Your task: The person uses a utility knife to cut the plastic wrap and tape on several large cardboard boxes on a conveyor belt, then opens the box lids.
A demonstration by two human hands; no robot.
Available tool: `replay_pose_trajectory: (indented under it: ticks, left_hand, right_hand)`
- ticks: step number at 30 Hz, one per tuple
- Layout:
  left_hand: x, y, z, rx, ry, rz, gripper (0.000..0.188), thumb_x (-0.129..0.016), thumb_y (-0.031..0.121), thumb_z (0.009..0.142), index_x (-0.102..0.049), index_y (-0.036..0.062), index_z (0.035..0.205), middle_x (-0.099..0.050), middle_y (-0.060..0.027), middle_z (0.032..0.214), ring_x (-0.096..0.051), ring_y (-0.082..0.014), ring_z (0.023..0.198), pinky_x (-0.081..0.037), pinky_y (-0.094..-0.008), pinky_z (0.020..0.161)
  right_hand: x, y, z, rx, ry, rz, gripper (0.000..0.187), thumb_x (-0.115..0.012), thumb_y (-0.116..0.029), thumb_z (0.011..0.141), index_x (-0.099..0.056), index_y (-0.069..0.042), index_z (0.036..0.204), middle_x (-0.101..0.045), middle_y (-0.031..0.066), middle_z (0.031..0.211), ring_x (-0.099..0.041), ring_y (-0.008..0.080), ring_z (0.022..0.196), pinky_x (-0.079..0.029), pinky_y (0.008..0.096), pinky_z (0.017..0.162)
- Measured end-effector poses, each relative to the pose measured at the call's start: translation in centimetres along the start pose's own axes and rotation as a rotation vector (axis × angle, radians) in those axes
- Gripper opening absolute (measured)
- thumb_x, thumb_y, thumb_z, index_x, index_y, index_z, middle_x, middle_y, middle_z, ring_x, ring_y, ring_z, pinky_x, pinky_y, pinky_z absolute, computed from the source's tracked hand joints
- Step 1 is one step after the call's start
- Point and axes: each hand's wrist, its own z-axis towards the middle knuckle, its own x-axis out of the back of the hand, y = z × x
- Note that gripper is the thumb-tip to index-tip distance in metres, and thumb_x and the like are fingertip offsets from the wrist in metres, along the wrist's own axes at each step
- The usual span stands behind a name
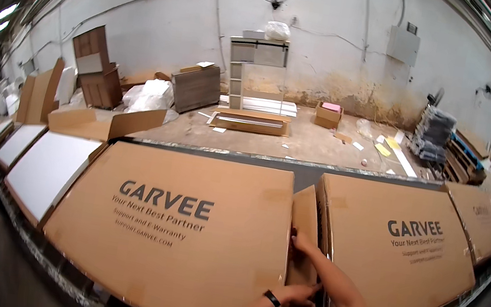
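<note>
A large brown carton (145, 260) with dark print lies flat on the conveyor line in front of me. At its right end, an upright cardboard flap (305, 211) stands out in the gap beside a second brown carton (363, 262). My right hand (303, 244) is bent round the flap near its middle, fingertips partly hidden at the carton's edge. Nearer to me, my left hand (300, 296), with a black band on its wrist, lies against the lower part of the flap, its fingers stretched toward the second carton. My forearms come close together over the carton's right end.
Leftward on the line sit open cartons with white panels (50, 171); more closed cartons (481, 216) continue rightward. Beyond the line are a white shelf frame (236, 81), dark wood panels (196, 89), a small open box (327, 116), floor scraps and a grey stack (433, 135).
</note>
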Motion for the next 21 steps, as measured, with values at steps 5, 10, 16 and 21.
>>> replay_pose_trajectory:
  ticks: [5, 10, 16, 21]
  left_hand:
    - [0.8, 8.2, -8.1, 0.053, 0.208, 0.154, 0.073, -0.062, 0.035, 0.082, -0.024, 0.0135, 0.141, -0.056, -0.0153, 0.117, -0.050, -0.0323, 0.113, -0.035, -0.0484, 0.099]
    - [-5.7, 7.2, -22.9, 0.073, 0.832, 0.178, 0.050, -0.062, 0.032, 0.082, -0.049, 0.0172, 0.128, -0.042, -0.0102, 0.136, -0.036, -0.0340, 0.127, -0.025, -0.0633, 0.098]
    - [-8.3, 4.6, -36.1, 0.712, 0.857, 0.682, 0.042, -0.057, 0.028, 0.084, -0.050, 0.0325, 0.126, -0.035, -0.0072, 0.140, -0.026, -0.0380, 0.131, -0.011, -0.0740, 0.094]
    - [-7.9, 3.5, -37.0, 0.750, 0.926, 0.718, 0.043, -0.057, 0.034, 0.084, -0.051, 0.0322, 0.126, -0.031, -0.0098, 0.143, -0.020, -0.0398, 0.133, -0.007, -0.0750, 0.094]
  right_hand:
    - [12.5, -8.7, -16.8, 0.052, 0.118, 0.211, 0.057, -0.044, -0.011, 0.088, -0.023, -0.013, 0.140, -0.060, 0.0224, 0.099, -0.063, 0.0332, 0.073, -0.052, 0.0405, 0.062]
    - [13.3, -2.7, -25.0, 0.205, 0.381, 0.999, 0.051, -0.040, -0.019, 0.093, -0.024, -0.017, 0.141, -0.053, 0.0092, 0.090, -0.055, 0.0154, 0.059, -0.050, 0.0293, 0.050]
    - [13.8, -1.4, -24.9, 0.159, 0.606, 1.021, 0.046, -0.038, -0.022, 0.097, -0.024, -0.018, 0.140, -0.053, 0.0092, 0.089, -0.053, 0.0126, 0.057, -0.047, 0.0235, 0.046]
    - [13.3, -1.3, -25.3, 0.203, 0.549, 0.920, 0.046, -0.037, -0.021, 0.097, -0.023, -0.020, 0.141, -0.053, 0.0095, 0.091, -0.053, 0.0125, 0.057, -0.047, 0.0241, 0.045]
